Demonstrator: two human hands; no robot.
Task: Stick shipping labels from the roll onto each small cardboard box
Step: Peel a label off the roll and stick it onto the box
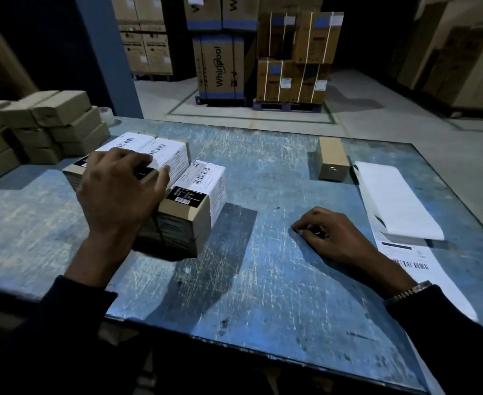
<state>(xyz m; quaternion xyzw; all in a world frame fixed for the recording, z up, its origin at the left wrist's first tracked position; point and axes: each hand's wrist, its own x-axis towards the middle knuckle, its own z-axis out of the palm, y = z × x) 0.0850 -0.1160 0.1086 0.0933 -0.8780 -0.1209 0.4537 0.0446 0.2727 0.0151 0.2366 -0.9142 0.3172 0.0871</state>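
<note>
While your left hand [120, 189] lies spread over the stack of labelled boxes [177, 195], fingers nearly straight and pressing on a white label on top, your right hand [331, 238] rests on the blue table [263, 280] to the right of that stack, fingers curled under; whether they pinch anything you cannot tell. Farther right of the stack, one unlabelled small box [332, 159] stands alone, and just beyond it lies the strip of shipping labels [397, 201]. Left of the stack, behind your left hand, plain boxes [49, 124] are piled.
</note>
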